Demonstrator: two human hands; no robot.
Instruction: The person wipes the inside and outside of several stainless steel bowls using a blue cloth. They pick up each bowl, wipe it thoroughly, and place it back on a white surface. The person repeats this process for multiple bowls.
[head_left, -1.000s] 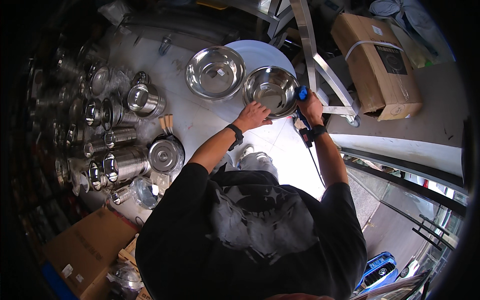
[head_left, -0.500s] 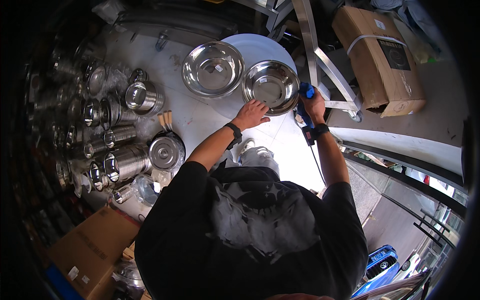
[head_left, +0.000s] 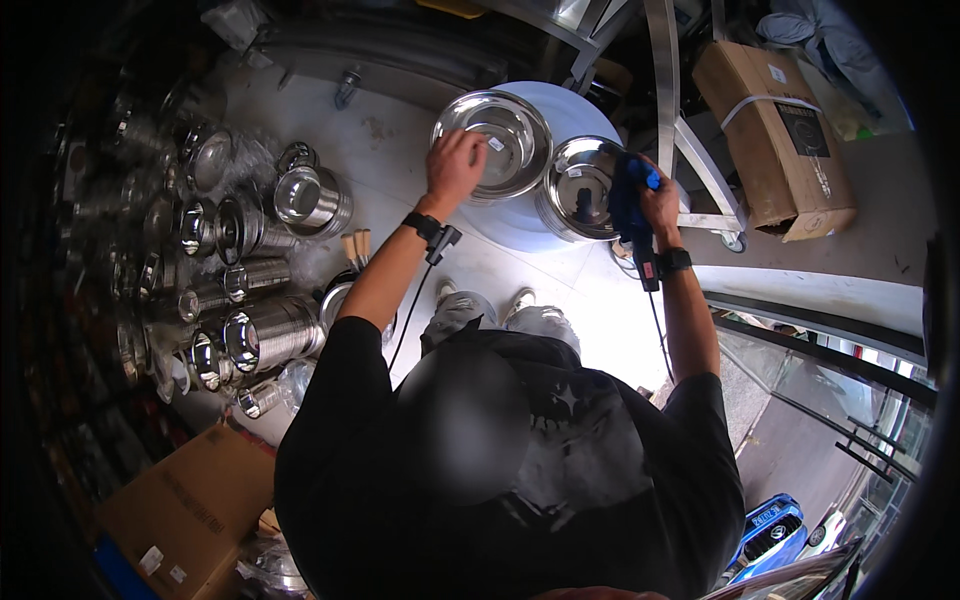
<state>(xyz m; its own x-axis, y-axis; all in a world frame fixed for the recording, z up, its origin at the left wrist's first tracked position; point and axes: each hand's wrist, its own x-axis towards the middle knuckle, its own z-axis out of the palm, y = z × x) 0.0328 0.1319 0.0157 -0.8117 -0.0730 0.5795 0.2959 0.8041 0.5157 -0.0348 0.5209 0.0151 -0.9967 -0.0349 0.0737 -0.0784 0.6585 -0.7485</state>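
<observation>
Two shiny steel bowls rest on a round white table. My left hand reaches onto the near rim of the left bowl; whether the fingers grip it is unclear. My right hand holds a blue corded power tool against the right bowl. A black band sits on each wrist, and the tool's cord trails down past my right forearm.
Many steel pots and canisters lie stacked on the floor to the left. A cardboard box sits at upper right beside a metal frame. Another box is at lower left. Wooden handles lie near the pots.
My left hand has moved from the right bowl's rim over to the left bowl. My right hand with the blue tool has stayed at the right bowl.
</observation>
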